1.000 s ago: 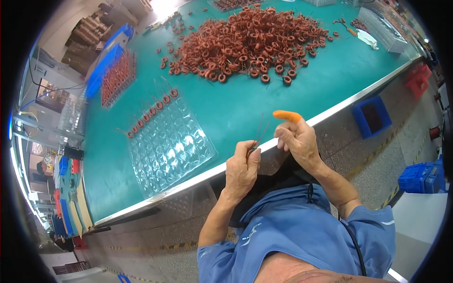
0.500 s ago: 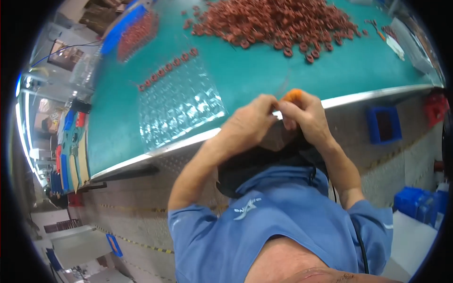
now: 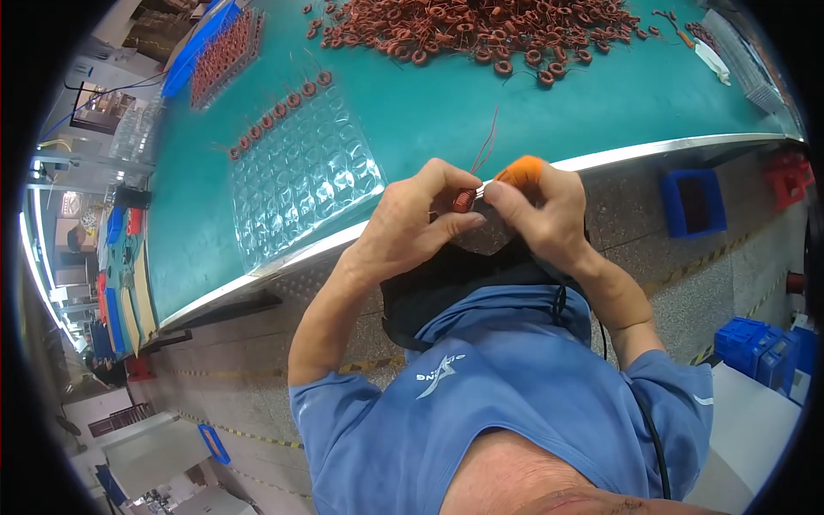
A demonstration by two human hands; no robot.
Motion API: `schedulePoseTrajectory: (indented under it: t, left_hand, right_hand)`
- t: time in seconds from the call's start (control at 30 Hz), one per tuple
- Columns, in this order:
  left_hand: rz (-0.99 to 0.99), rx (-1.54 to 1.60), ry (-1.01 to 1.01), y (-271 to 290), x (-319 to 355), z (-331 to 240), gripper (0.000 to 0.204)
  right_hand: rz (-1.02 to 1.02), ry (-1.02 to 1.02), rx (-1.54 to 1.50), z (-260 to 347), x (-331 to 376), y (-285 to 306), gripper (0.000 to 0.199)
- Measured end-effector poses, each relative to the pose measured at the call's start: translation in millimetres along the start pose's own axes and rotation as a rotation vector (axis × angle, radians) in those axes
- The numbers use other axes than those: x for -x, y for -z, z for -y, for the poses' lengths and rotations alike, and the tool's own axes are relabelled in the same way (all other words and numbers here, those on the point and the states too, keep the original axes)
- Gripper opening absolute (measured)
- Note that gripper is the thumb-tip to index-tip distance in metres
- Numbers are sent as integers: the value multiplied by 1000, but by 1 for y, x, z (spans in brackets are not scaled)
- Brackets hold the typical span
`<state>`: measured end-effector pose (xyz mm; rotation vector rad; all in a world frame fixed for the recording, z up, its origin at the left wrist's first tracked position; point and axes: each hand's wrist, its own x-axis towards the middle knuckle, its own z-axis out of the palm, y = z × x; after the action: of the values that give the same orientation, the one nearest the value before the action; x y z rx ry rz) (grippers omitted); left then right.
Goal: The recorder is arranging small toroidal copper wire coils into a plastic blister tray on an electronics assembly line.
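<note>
Hands: left hand (image 3: 408,219) and right hand (image 3: 536,210), both pinched closed on one copper coil (image 3: 463,202) above the worktop (image 3: 446,99) edge; one clear blister tray (image 3: 300,176) carrying nine coils.

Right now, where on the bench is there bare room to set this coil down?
Bare green mat lies between the clear tray and the coil pile, reaching the near edge. Crowded: the pile at the far side.
</note>
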<state>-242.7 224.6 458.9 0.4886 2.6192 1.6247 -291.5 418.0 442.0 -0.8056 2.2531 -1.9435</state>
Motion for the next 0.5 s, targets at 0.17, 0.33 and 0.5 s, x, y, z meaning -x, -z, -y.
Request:
schedulePoseTrajectory:
  t: [0.17,0.33,0.5]
  left_hand:
    - [-62,521,9,-18,2,8,30]
    - [-126,851,-215,-35,0,26,31]
    - [-198,900,-234,-29,8,39,29]
  right_hand:
    - [-194,240,-44,2,3,-7,13]
    - [56,-206,-565,-2,-16,-5,17]
    - [122,-219,-393,-3,-28,-15,25]
